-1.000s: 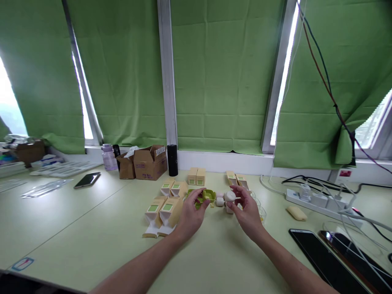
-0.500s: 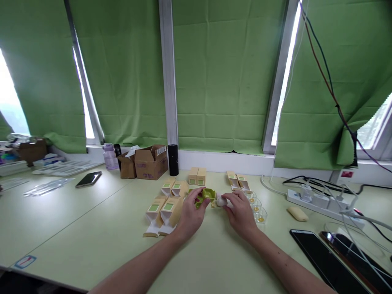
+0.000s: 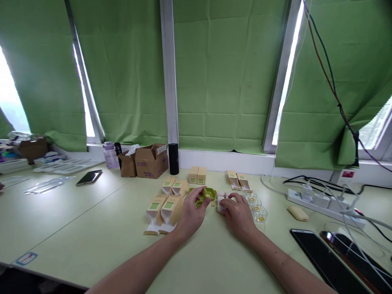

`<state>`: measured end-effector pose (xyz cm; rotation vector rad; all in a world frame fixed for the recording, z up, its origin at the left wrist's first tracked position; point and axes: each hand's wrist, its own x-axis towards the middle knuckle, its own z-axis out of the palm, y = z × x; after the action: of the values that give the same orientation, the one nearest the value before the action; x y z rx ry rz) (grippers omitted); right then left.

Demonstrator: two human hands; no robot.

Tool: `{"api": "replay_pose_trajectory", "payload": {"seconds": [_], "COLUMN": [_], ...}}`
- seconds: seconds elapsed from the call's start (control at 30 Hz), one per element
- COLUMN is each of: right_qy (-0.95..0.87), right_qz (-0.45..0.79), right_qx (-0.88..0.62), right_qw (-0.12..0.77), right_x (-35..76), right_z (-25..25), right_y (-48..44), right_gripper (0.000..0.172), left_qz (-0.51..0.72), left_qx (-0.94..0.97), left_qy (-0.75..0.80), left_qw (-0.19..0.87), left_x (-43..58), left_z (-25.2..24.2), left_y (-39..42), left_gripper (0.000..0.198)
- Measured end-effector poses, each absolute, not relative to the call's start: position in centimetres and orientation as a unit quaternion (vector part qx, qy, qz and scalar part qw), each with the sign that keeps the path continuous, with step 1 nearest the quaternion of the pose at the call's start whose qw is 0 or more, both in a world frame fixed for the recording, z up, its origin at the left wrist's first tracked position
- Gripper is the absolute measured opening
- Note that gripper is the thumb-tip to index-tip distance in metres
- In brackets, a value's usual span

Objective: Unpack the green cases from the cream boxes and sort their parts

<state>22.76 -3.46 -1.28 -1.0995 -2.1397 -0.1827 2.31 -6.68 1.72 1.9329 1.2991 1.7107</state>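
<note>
My left hand has its thumb and fingers closed on a small green cup-like holder; more green shows behind the fingers. My right hand is curled over small white rounded pieces just right of the holder. Its fingertips press on the nearest white piece, partly hiding it. A tiny yellowish piece lies between the two hands. Just beyond my right hand stand several clear cups with yellow bits inside. Left of my left hand, open cream cartons with green labels stand with their flaps down.
More cream boxes and open cartons stand farther back. A black cylinder and cardboard box stand near the wall. At right are a power strip, cables, a beige case and a dark phone.
My right hand has lowered the white piece it held up and now curls over the white pieces. The left hand keeps its grip on the green holder.
</note>
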Motion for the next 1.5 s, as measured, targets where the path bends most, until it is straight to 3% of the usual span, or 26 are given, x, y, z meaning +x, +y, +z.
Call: {"api": "replay_pose_trajectory", "payload": {"seconds": [0.67, 0.93, 1.17, 1.5], "right_qy": [-0.822, -0.81, -0.792, -0.804], "right_qz": [-0.151, -0.17, -0.196, -0.154], "right_qx": [-0.441, -0.409, -0.313, -0.263], "right_qw": [0.327, 0.385, 0.487, 0.51], "right_x": [22.8, 23.2, 23.0, 22.3], "right_z": [-1.2, -1.2, 0.3, 0.6], "right_y": [-3.5, -3.4, -5.1, -6.4], "right_gripper": [0.021, 0.035, 0.033, 0.052], "left_qz": [0.592, 0.591, 0.615, 0.628], "left_qx": [0.664, 0.664, 0.652, 0.589], "left_qy": [0.44, 0.437, 0.357, 0.309], "left_qw": [0.125, 0.139, 0.263, 0.404], "left_x": [2.5, 2.4, 2.7, 3.1], "left_z": [1.9, 1.7, 1.5, 2.1], "left_y": [-6.9, -6.9, -6.9, -7.1], "left_gripper": [0.035, 0.036, 0.043, 0.06]}}
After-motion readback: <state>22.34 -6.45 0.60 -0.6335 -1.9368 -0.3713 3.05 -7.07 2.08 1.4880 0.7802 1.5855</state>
